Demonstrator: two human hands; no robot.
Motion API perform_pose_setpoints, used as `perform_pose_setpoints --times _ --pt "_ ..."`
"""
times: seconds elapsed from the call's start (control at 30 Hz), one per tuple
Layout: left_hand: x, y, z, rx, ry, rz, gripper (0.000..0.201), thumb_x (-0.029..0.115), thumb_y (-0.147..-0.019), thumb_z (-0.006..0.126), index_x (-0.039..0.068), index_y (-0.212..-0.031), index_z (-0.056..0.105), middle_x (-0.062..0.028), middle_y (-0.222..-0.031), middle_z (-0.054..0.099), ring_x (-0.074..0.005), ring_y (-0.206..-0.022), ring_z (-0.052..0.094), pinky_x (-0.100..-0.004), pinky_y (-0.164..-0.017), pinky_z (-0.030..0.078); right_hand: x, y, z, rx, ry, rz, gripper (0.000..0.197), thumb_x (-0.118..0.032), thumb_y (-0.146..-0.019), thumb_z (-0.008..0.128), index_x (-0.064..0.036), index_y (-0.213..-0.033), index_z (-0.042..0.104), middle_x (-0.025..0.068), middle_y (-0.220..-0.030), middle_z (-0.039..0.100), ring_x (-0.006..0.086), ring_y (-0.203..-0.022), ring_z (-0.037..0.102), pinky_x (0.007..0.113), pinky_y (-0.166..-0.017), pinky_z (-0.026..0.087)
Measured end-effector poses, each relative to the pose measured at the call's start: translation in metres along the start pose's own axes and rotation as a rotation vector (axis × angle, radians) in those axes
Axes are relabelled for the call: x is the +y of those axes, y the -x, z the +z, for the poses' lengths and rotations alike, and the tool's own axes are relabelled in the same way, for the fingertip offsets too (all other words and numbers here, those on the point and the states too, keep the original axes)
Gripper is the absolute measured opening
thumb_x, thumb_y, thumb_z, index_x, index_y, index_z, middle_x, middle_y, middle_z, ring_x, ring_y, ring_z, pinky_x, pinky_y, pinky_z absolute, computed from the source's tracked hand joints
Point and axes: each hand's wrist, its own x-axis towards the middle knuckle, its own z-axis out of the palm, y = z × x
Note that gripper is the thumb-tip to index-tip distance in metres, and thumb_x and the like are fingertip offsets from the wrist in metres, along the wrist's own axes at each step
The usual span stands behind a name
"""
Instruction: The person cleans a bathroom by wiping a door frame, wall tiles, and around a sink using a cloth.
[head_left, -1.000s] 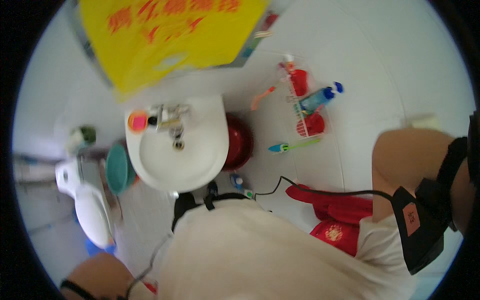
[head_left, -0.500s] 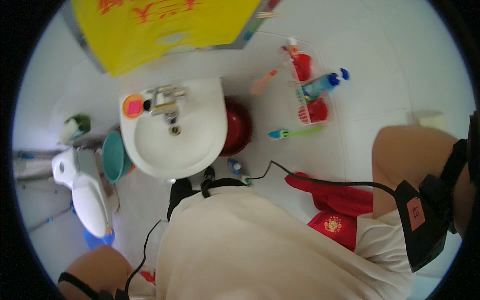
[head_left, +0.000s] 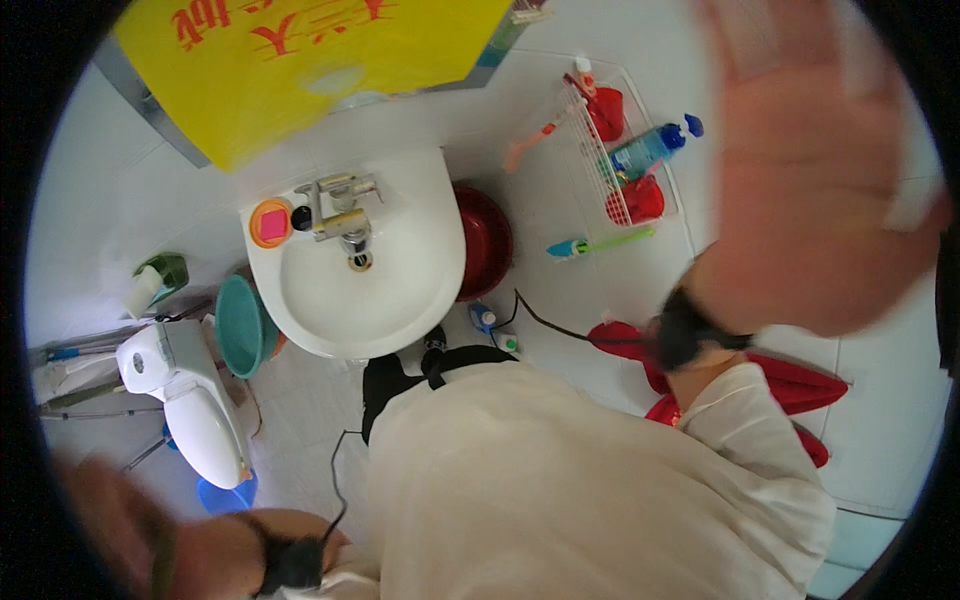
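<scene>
My right hand (head_left: 810, 180) is raised close to the camera at the upper right, its palm large and its fingers stretched out with nothing held. A black strap circles that wrist. At the lower left, my left hand (head_left: 160, 535) is smeared by motion, so its fingers cannot be made out; it also has a strapped black device at the wrist. Ahead of me stands a white washbasin (head_left: 425, 300) with a metal faucet (head_left: 340, 205). On the basin's left corner lies an orange soap dish (head_left: 270, 240) with pink soap. Neither hand touches the basin.
A white wire rack (head_left: 600, 150) on the right wall holds red cups and a blue bottle (head_left: 640, 155). A brush (head_left: 600, 243) hangs below. Red (head_left: 485, 245) and teal (head_left: 240, 325) basins flank the washbasin. A toilet (head_left: 205, 430) stands left; red cloth (head_left: 800, 385) hangs right.
Both hands have come into view: the right rises at the upper right, the left sweeps in at lower left. The scene has shifted slightly with my head.
</scene>
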Motion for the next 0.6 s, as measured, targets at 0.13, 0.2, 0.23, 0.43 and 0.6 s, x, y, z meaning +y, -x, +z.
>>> perform_pose_setpoints --times 0.13,0.2,0.23,0.43,0.6 --pt "-0.148 0.037 0.013 0.408 0.068 -0.698 0.026 0.029 -0.1 0.062 0.007 -0.114 0.06 0.0011 -0.085 0.056 -0.0065 -0.06 0.045 -0.019 -0.046 0.034 0.099 0.111 -0.021 0.098 0.388 0.512 0.046 -0.022 -0.102 0.05 -0.0012 -0.142 0.042 0.0122 -0.136 0.053 0.0262 -0.133 0.047 0.04 -0.111 0.037" --pt "-0.201 0.063 0.004 0.388 0.272 -0.894 0.022 0.028 -0.1 0.062 0.009 -0.111 0.059 0.0021 -0.085 0.056 -0.0048 -0.066 0.047 -0.0174 -0.047 0.036 0.145 0.172 -0.036 -0.143 0.575 0.708 0.037 -0.009 -0.098 0.058 0.0006 -0.134 0.051 0.0121 -0.127 0.059 0.0204 -0.123 0.055 0.032 -0.106 0.042" --pt "-0.221 0.078 -0.008 0.357 0.37 -0.967 0.02 0.031 -0.102 0.059 0.01 -0.105 0.058 0.0024 -0.082 0.054 -0.005 -0.062 0.044 -0.0162 -0.045 0.033 0.148 0.181 -0.025 -0.344 0.619 0.805 0.04 -0.004 -0.096 0.059 -0.0019 -0.135 0.052 0.011 -0.13 0.058 0.0202 -0.127 0.053 0.032 -0.107 0.041" --pt "-0.283 0.101 -0.005 0.424 0.672 -1.11 0.035 0.04 -0.104 0.05 0.015 -0.08 0.05 0.0052 -0.05 0.03 -0.0075 -0.037 0.023 -0.0221 -0.031 0.019 0.176 0.202 -0.006 -0.541 0.596 0.752 0.084 -0.016 -0.08 0.081 -0.0045 -0.15 0.036 0.0197 -0.141 0.045 0.0333 -0.127 0.051 0.039 -0.108 0.041" --pt "-0.302 0.1 0.007 0.468 0.726 -1.19 0.032 0.037 -0.102 0.049 0.018 -0.075 0.047 0.0061 -0.048 0.029 -0.0072 -0.036 0.026 -0.0213 -0.03 0.021 0.198 0.208 -0.018 -0.665 0.506 0.725 0.107 -0.017 -0.067 0.09 -0.008 -0.154 0.029 0.0195 -0.149 0.037 0.0351 -0.133 0.047 0.04 -0.109 0.042"
